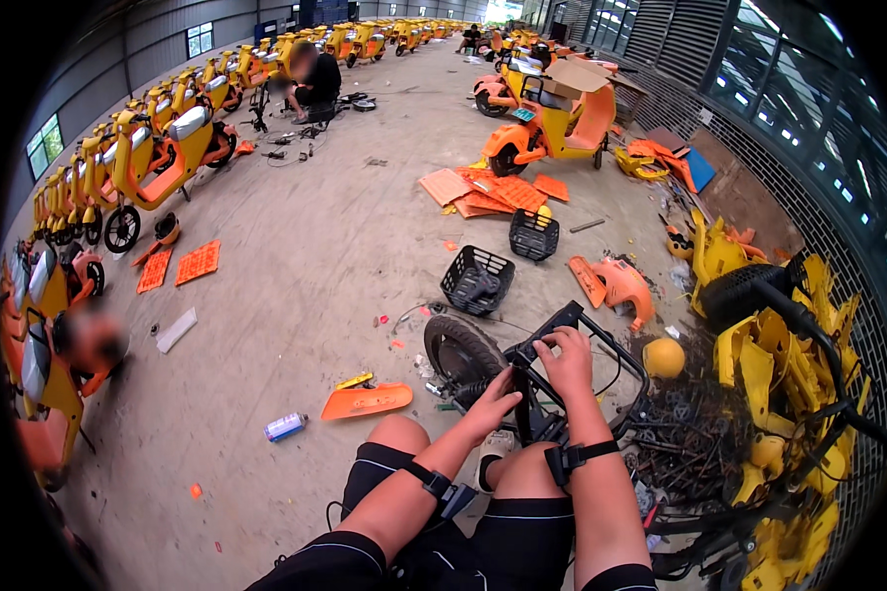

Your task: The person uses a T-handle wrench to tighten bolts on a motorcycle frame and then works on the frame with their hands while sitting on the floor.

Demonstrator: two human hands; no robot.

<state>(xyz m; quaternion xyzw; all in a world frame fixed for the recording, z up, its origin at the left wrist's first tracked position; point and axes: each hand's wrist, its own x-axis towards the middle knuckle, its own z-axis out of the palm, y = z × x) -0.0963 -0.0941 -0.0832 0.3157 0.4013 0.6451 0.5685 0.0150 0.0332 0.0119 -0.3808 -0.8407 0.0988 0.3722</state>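
Observation:
A stripped black scooter frame lies on the floor in front of my knees, with a black-tyred wheel at its left end. My right hand is bent over the frame's top bar, fingertips closed on it. Lower and to the left, my left hand reaches the upright part of the frame, its index finger and thumb stretched out and apart. Whatever small part lies under the fingertips is hidden. Just beyond the wheel stands a black plastic basket with something dark in it.
A heap of yellow panels and dark metal parts fills the right side by the brick wall. An orange panel and a spray can lie left of my knees. Yellow scooters line the left; a person sits farther off.

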